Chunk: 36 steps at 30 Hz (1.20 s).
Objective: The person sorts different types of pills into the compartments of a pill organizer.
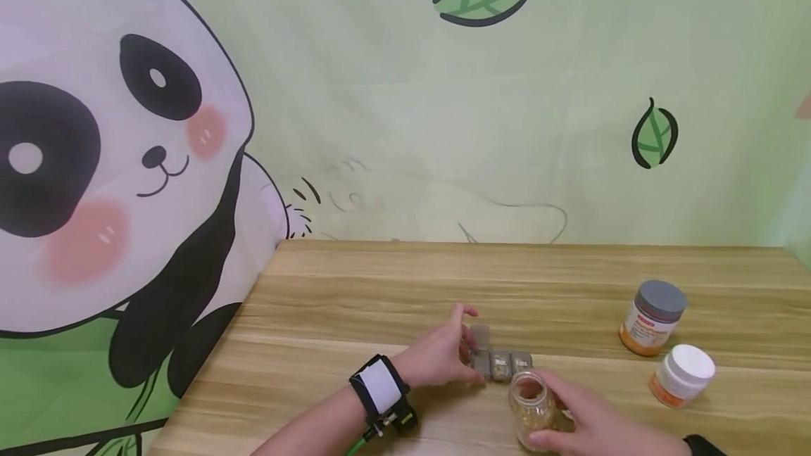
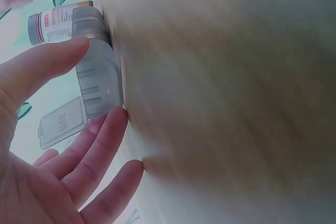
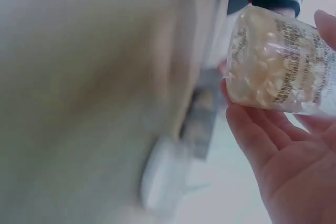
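At the left end of a small grey translucent pill organizer (image 1: 500, 366), my left hand (image 1: 437, 354) holds it between thumb and fingers. The end compartment's clear lid (image 2: 63, 124) stands raised, and small pale contents show in the other compartments. My right hand (image 1: 589, 414) grips a clear jar (image 1: 532, 410) just in front of the organizer's right end. Its mouth is uncovered and faces up. Through the jar wall, golden softgel capsules (image 3: 260, 72) and a printed label are visible in the right wrist view.
To the right on the wooden table (image 1: 355, 287) stand a grey-lidded bottle (image 1: 652, 319) and, nearer me, a white-lidded bottle (image 1: 683, 376). Behind the table hangs a pale green cloth (image 1: 393, 104) with a panda and leaves.
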Motion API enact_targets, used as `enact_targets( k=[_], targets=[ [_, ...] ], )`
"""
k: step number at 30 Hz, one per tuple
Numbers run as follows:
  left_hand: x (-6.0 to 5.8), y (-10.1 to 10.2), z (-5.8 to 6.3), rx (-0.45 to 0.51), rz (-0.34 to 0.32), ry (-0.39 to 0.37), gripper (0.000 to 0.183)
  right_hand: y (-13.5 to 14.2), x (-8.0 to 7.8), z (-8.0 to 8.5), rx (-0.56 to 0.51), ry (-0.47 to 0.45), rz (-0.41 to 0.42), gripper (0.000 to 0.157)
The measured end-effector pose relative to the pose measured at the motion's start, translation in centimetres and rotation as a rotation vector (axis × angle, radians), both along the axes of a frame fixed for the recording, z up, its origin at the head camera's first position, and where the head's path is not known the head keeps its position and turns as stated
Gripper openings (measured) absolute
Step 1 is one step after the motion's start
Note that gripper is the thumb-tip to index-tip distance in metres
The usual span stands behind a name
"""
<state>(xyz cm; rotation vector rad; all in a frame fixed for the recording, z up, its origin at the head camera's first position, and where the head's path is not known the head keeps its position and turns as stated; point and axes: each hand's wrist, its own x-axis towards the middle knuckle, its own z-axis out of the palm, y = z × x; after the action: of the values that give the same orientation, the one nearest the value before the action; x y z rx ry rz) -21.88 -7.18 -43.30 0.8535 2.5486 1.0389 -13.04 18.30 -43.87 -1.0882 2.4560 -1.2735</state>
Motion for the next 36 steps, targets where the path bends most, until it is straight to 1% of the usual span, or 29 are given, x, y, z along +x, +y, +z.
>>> enact_targets(
  k=[2, 4, 6, 7, 10, 13, 14, 19, 22, 28, 32, 36],
  targets=[
    [0.0, 0.1, 0.0, -0.008, -0.004, 0.012, 0.088, 0.2, 0.0, 1.1, 0.052, 0.026, -0.072, 0.056],
    [0.0, 0.1, -0.1, -0.016, -0.006, 0.025, 0.084, 0.4, -0.3, 2.0, 0.096, 0.084, -0.13, 0.057],
    [0.0, 0.0, -0.1, -0.023, -0.008, 0.033, 0.08, 0.5, -0.8, 2.7, 0.118, 0.164, -0.17, 0.061],
    [0.0, 0.0, -0.2, -0.027, -0.009, 0.033, 0.078, 0.6, -1.2, 2.9, 0.129, 0.202, -0.182, 0.061],
    [0.0, 0.0, -0.2, -0.033, -0.012, 0.033, 0.075, 1.0, -2.2, 3.5, 0.15, 0.272, -0.209, 0.06],
    [0.0, 0.0, -0.2, -0.037, -0.011, 0.024, 0.075, 1.3, -3.1, 4.0, 0.197, 0.311, -0.22, 0.059],
    [0.0, 0.1, -0.2, -0.037, -0.009, 0.021, 0.075, 1.3, -3.4, 4.1, 0.212, 0.311, -0.227, 0.058],
    [-0.1, 0.1, -0.2, -0.034, 0.001, 0.006, 0.074, 1.0, -4.5, 4.2, 0.301, 0.314, -0.205, 0.058],
    [-0.1, 0.1, -0.2, -0.038, 0.005, 0.012, 0.073, 0.4, -5.1, 4.1, 0.347, 0.343, -0.174, 0.057],
    [-0.2, 0.0, -0.1, -0.053, -0.004, 0.033, 0.073, -0.8, -6.0, 3.9, 0.427, 0.445, -0.102, 0.058],
    [-0.2, 0.1, -0.1, -0.061, -0.007, 0.027, 0.073, -1.2, -6.4, 3.8, 0.498, 0.493, -0.086, 0.061],
    [-0.2, 0.1, -0.1, -0.076, -0.009, 0.031, 0.072, -1.6, -6.6, 3.7, 0.532, 0.519, -0.067, 0.061]
  ],
)
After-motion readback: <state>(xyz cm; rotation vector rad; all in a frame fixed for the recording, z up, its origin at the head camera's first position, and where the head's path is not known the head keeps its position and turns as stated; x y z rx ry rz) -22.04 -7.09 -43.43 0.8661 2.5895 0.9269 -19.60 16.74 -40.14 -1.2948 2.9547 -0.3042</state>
